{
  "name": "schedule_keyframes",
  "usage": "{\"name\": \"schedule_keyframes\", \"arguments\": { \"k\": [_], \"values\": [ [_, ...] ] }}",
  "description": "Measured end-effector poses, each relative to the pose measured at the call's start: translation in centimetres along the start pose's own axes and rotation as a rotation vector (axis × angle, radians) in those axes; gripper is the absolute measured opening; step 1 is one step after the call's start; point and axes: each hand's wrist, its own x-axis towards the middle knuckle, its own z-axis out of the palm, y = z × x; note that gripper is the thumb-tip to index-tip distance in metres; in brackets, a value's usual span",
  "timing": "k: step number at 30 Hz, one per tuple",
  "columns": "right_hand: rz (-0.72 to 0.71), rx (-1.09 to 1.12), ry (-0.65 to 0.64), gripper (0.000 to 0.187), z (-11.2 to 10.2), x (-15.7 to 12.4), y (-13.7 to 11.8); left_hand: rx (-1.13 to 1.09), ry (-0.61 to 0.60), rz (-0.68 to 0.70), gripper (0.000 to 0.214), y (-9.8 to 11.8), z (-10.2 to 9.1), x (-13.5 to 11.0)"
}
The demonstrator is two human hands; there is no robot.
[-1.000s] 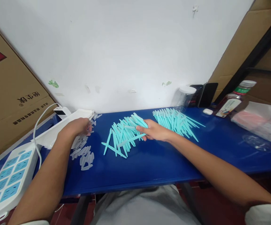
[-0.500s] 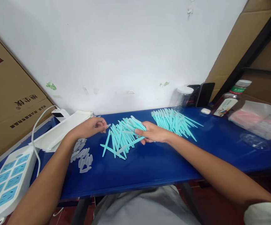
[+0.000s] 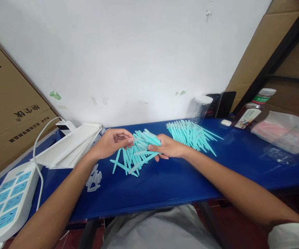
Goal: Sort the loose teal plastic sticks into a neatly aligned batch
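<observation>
My right hand (image 3: 169, 146) is closed around a bunch of slim teal eyebrow razors (image 3: 151, 137), several with clear caps on their ends pointing left. My left hand (image 3: 112, 142) is pinched at the capped ends of this bunch. The clear cap it holds is mostly hidden by the fingers. Beneath both hands lies a loose pile of teal razors (image 3: 128, 160) on the blue table (image 3: 149, 192). Loose clear caps (image 3: 94, 179) are scattered beside my left forearm, which covers part of them.
To the right, a fanned row of capped razors (image 3: 191, 136) lies before a clear jar (image 3: 200, 109). A bottle (image 3: 253, 109) and a bag with pink contents (image 3: 276, 129) stand farther right. White paper sleeves (image 3: 69, 147) and a power strip (image 3: 11, 200) are at left.
My left hand has moved right, from over the loose caps to the razor ends, carrying a clear cap. My right hand stays almost where it was, holding the bunch.
</observation>
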Motion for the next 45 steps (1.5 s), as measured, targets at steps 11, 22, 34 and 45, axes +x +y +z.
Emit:
{"name": "schedule_keyframes", "arguments": {
  "k": [11, 22, 34, 45],
  "values": [
    [0.016, -0.045, 0.031, 0.051, -0.1, 0.1, 0.1, -0.058, 0.146, -0.025, 0.028, -0.2, 0.2, -0.1],
    [0.041, -0.107, 0.075, 0.051, 0.1, 0.2, 0.0, -0.045, 0.267, -0.015, 0.029, 0.2, 0.4, -0.1],
    [0.031, -0.11, 0.107, 0.048, 0.3, 0.3, 0.1, 0.017, 0.245, 0.004, 0.032, 0.3, 1.3, -0.1],
    [0.026, -0.123, 0.153, 0.051, 0.3, 0.2, 0.0, -0.036, 0.271, -0.007, 0.031, 0.3, 0.9, -0.1]
  ]
}}
